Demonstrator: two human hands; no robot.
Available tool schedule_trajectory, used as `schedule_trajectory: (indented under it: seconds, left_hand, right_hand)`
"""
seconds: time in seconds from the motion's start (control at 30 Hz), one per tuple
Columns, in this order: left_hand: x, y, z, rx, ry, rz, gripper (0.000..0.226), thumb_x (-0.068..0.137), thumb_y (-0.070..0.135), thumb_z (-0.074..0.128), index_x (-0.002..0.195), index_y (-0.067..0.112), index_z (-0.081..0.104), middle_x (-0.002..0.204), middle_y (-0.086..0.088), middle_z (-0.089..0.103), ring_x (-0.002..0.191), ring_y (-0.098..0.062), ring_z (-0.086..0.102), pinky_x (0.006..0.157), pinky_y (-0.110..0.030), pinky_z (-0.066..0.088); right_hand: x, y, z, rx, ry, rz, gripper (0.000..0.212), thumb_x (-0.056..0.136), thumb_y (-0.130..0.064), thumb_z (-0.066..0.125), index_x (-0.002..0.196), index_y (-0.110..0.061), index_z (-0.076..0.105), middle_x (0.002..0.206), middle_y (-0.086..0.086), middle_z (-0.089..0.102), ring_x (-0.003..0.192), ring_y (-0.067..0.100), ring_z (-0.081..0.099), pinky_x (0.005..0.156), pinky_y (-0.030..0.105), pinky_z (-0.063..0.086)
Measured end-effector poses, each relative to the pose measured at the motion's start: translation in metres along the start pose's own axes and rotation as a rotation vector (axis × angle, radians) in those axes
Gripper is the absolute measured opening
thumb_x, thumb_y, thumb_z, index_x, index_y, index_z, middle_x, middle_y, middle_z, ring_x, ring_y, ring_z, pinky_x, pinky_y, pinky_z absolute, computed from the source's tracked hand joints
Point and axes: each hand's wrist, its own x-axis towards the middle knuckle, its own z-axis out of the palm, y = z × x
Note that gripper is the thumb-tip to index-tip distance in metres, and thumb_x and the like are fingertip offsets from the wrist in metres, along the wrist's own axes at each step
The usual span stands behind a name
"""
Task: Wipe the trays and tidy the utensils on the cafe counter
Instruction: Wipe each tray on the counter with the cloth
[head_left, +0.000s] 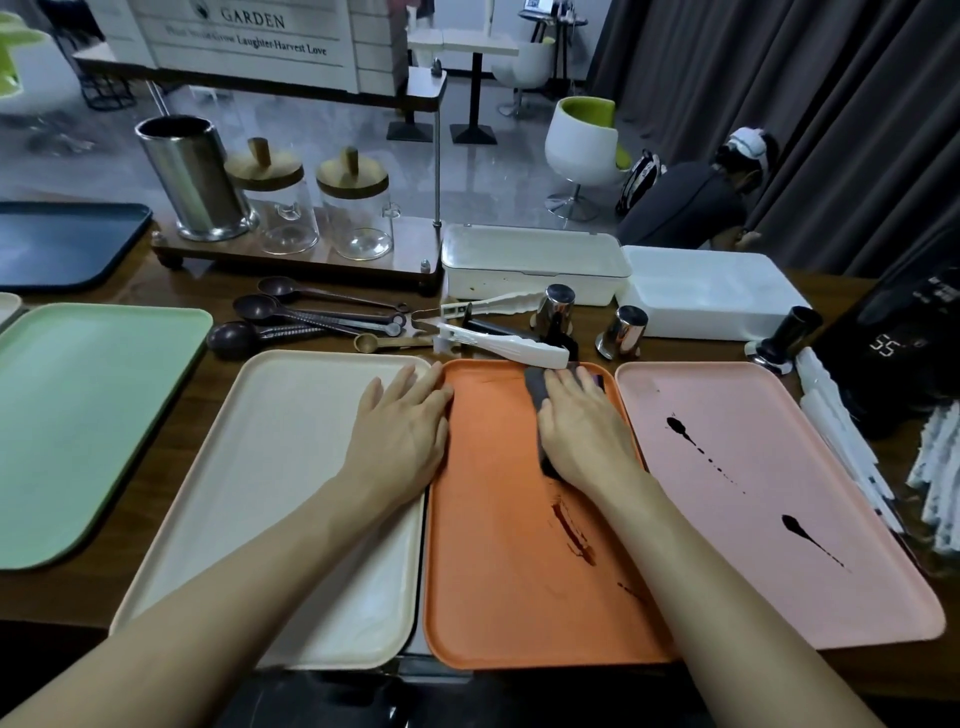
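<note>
A green tray (78, 415) lies at the far left of the worktop (156, 293). Next to it is a cream tray (270, 493), which looks clean. The left hand (405, 421) lies flat where the cream tray meets the orange tray (498, 597). Its fingers are straight and open, and it holds nothing. I think it presses down so the trays do not slide while the other hand rubs.

The orange tray is in the middle, with red-brown smears on its lower half. The right hand (582, 431) lies flat on a dark cloth (537, 387) at the top end of this tray. Its fingers are straight and push the cloth down; they do not curl round it. Both arms reach forward from the bottom edge, nearly side by side.

To the right is a pink tray (753, 519) with dark splashes, not wiped yet. Behind the trays, brown spoons (291, 317) and white tongs (498, 345) lie in a loose heap, waiting to be tidied.
</note>
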Motion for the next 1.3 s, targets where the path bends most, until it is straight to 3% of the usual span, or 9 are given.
schedule_trajectory:
  seconds: [0.07,0.23,0.43,0.6,0.8,0.93,1.03,1.2,1.3]
  left_hand:
    - [0.0,0.0,0.001,-0.008,0.006,0.0,0.061,0.094,0.038,0.019,0.132,0.018,0.062,0.157,-0.004,0.046,0.143,-0.033,0.041,0.11,-0.054,0.034]
    - [0.001,0.002,0.004,-0.05,0.052,-0.001,0.055,0.093,0.034,0.023,0.122,0.015,0.066,0.152,-0.007,0.051,0.138,-0.035,0.046,0.106,-0.054,0.036]
    - [0.003,-0.001,0.009,-0.066,0.08,0.012,0.045,0.093,0.031,0.031,0.116,0.015,0.066,0.148,-0.006,0.055,0.132,-0.033,0.052,0.102,-0.054,0.038]
    - [0.001,-0.002,0.009,-0.052,0.104,0.002,0.044,0.094,0.033,0.027,0.112,0.016,0.064,0.149,-0.004,0.055,0.135,-0.032,0.05,0.105,-0.055,0.036]
    - [0.001,0.0,0.007,-0.044,0.076,-0.007,0.052,0.092,0.036,0.02,0.114,0.017,0.063,0.153,-0.003,0.051,0.142,-0.032,0.042,0.109,-0.057,0.031]
    - [0.001,0.001,0.006,-0.075,0.072,-0.016,0.053,0.092,0.036,0.02,0.117,0.016,0.062,0.156,-0.003,0.047,0.145,-0.032,0.036,0.111,-0.056,0.027]
    - [0.004,0.001,0.01,-0.076,0.067,-0.02,0.041,0.097,0.032,0.031,0.118,0.015,0.062,0.156,-0.005,0.046,0.146,-0.033,0.035,0.112,-0.057,0.027]
    - [0.007,-0.003,0.014,-0.089,0.066,0.009,0.03,0.099,0.024,0.045,0.121,0.012,0.06,0.153,-0.008,0.048,0.145,-0.034,0.035,0.108,-0.06,0.032]
    - [0.008,-0.005,0.013,-0.091,0.069,0.012,0.03,0.099,0.024,0.045,0.12,0.011,0.061,0.153,-0.007,0.048,0.146,-0.034,0.033,0.108,-0.06,0.03]
  right_hand:
    - [-0.001,0.001,0.001,-0.018,0.022,0.003,0.063,0.091,-0.033,0.012,0.135,-0.008,0.05,0.135,0.009,0.054,0.13,0.029,0.042,0.112,0.044,0.037]
    - [-0.002,-0.028,0.004,-0.003,0.012,0.051,0.05,0.099,-0.021,0.035,0.146,-0.006,0.042,0.148,0.01,0.047,0.142,0.031,0.033,0.12,0.046,0.027]
    - [0.007,-0.077,0.016,0.066,0.028,-0.152,0.056,0.089,-0.029,0.025,0.133,-0.01,0.054,0.136,0.007,0.057,0.126,0.029,0.049,0.112,0.042,0.037]
    - [0.001,-0.049,0.009,0.102,0.018,-0.209,0.048,0.099,-0.025,0.04,0.145,-0.014,0.046,0.15,0.0,0.046,0.138,0.021,0.037,0.117,0.036,0.029]
    - [-0.009,0.002,0.0,0.1,-0.007,-0.04,0.05,0.104,-0.025,0.032,0.153,-0.015,0.036,0.16,0.001,0.035,0.151,0.021,0.02,0.123,0.039,0.021]
    - [-0.04,-0.006,-0.001,0.082,0.002,-0.035,0.048,0.104,-0.022,0.034,0.151,-0.015,0.036,0.159,0.003,0.035,0.149,0.022,0.021,0.122,0.04,0.023]
    - [-0.068,-0.028,0.005,0.076,-0.048,0.005,0.052,0.106,-0.025,0.031,0.157,-0.016,0.025,0.165,0.002,0.023,0.154,0.023,0.011,0.125,0.04,0.013]
    - [-0.105,-0.085,0.021,0.07,-0.069,-0.134,0.057,0.105,-0.03,0.024,0.16,-0.013,0.02,0.167,0.004,0.018,0.155,0.024,0.006,0.126,0.04,0.006]
    - [-0.121,-0.067,0.015,0.073,-0.092,-0.139,0.065,0.1,-0.036,0.011,0.16,-0.014,0.021,0.167,0.003,0.018,0.155,0.02,0.006,0.126,0.038,0.007]
